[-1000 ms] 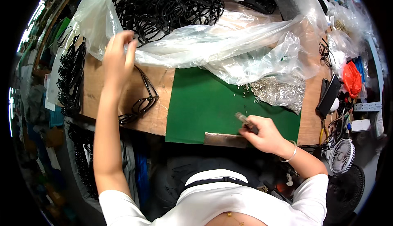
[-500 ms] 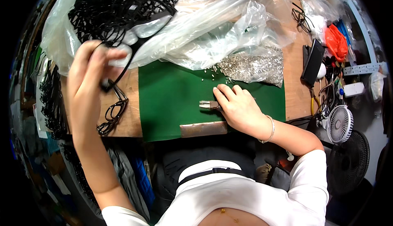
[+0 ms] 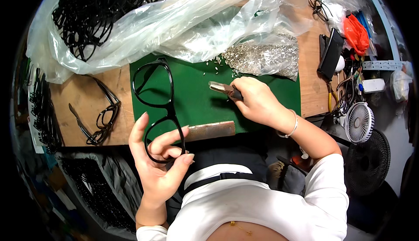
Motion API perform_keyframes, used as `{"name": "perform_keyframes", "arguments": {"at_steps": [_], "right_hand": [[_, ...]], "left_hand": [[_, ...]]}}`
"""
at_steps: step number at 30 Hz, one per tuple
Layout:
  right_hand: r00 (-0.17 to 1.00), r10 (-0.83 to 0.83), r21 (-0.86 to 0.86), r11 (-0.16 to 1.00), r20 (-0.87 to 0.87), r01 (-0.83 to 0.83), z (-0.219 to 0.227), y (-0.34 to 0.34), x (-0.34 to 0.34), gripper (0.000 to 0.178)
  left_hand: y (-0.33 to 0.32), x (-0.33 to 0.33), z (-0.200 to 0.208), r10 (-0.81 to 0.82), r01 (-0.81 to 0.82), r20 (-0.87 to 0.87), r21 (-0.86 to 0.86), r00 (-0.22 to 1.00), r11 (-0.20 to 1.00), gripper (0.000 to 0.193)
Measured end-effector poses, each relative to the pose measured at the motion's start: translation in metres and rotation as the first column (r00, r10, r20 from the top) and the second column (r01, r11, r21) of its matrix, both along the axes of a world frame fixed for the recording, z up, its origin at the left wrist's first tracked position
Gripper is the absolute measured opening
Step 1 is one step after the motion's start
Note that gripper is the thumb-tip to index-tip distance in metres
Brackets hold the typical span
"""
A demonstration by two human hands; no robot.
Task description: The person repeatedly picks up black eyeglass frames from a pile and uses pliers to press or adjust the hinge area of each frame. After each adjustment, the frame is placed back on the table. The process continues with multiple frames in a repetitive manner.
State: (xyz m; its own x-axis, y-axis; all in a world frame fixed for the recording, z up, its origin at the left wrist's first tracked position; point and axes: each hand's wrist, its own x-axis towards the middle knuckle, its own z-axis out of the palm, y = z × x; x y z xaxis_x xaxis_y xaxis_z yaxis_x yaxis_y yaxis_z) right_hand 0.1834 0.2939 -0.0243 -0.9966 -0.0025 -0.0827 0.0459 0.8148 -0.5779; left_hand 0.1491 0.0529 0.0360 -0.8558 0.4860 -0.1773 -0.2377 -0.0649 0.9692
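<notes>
Before me, at the green mat's (image 3: 196,86) front left, my left hand (image 3: 155,177) grips a black eyeglass frame (image 3: 170,109) by one rim, thumb and fingers closed on it. The frame stands on end, its other rim toward the far side. My right hand (image 3: 258,101) is wrapped round pliers (image 3: 223,88), whose jaws point left over the mat. Beyond the jaws, tiny metal pieces (image 3: 216,68) lie scattered beside a clear bag of them (image 3: 266,60). A flat metal strip with a textured face (image 3: 212,130) rests along the mat's front edge.
A plastic bag (image 3: 144,42) with many black frames (image 3: 94,10) fills the far left. Another black eyeglass frame (image 3: 104,116) lies on the wooden table (image 3: 70,92). On the right are a phone (image 3: 330,54), a red bag (image 3: 357,34), cables and a small white fan (image 3: 359,122).
My left hand has come from beside the bagged frames down and right to the mat, bringing the eyeglass frame. My right hand still holds the pliers, their jaws now tilted.
</notes>
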Motion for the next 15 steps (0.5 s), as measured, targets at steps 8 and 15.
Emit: {"name": "perform_keyframes", "arguments": {"at_steps": [8, 15], "right_hand": [[0.993, 0.112, 0.180, 0.977, 0.020, -0.114, 0.000, -0.006, 0.002, 0.016], [1.000, 0.026, -0.335, 0.942, 0.013, -0.020, 0.051, -0.032, 0.013, 0.017]], "left_hand": [[0.013, -0.001, -0.011, -0.082, 0.081, 0.005, 0.122, 0.997, 0.989, 0.094], [0.031, 0.010, -0.023, -0.102, 0.105, -0.157, 0.009, 0.982, 0.994, 0.088]]}}
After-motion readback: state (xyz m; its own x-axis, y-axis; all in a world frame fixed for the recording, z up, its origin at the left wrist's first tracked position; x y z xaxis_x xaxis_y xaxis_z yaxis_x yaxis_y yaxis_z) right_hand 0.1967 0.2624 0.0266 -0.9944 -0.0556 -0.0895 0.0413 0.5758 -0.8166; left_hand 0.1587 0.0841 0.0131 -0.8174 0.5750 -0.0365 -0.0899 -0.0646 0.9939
